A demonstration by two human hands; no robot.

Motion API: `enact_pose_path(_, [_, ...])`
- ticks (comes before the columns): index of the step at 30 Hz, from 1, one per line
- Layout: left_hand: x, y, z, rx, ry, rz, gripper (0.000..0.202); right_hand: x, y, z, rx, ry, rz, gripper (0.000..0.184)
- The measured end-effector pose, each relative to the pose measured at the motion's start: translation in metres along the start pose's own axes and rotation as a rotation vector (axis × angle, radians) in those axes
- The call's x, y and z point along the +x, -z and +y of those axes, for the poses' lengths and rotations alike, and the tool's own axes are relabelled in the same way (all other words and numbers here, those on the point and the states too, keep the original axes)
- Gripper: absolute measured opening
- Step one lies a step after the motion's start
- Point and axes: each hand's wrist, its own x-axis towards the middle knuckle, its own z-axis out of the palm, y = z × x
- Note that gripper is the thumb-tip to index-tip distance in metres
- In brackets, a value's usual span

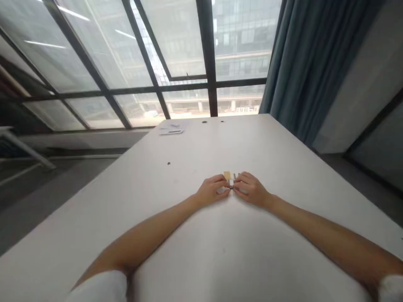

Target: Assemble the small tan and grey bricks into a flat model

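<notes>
My left hand (213,191) and my right hand (250,190) meet over the white table, fingertips almost touching. Pinched between them is a small dark piece (231,187), too small to name. Both hands are closed on it, thumbs nearer to me and fingers on the far side. Just beyond my left fingertips lies a flat yellow square (227,175). Beside it, close to my right fingers, are small grey strips (234,176), partly hidden by the fingers.
The long white table (151,184) reaches toward the windows. Papers with a dark pen-like thing (175,132) lie at its far left. A tiny dark object (168,163) sits left of my hands. Dark round spots (204,122) mark the far edge. A blue curtain (302,67) hangs at right.
</notes>
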Motion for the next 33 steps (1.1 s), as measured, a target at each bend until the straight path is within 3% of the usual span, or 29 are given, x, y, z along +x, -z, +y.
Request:
enact_pose_path(9, [0.005, -0.001, 0.006, -0.028, 0.041, 0.044, 0.019, -0.001, 0.012, 0.006, 0.047, -0.050, 0.019, 0.010])
enact_pose_path(17, [0.002, -0.002, -0.001, 0.022, 0.119, 0.111, 0.022, 0.014, 0.049, 0.028, 0.001, -0.278, 0.204, 0.005])
enact_pose_path(21, [0.002, -0.002, -0.002, 0.018, 0.114, 0.102, 0.022, 0.004, 0.053, 0.030, -0.004, -0.331, 0.089, 0.007])
enact_pose_path(27, [0.002, 0.000, -0.003, 0.020, 0.106, 0.092, 0.020, -0.029, 0.034, 0.028, 0.003, -0.481, -0.107, 0.011])
enact_pose_path(33, [0.000, -0.001, -0.004, 0.018, 0.091, 0.096, 0.018, -0.037, 0.023, 0.021, 0.014, -0.603, -0.217, 0.011])
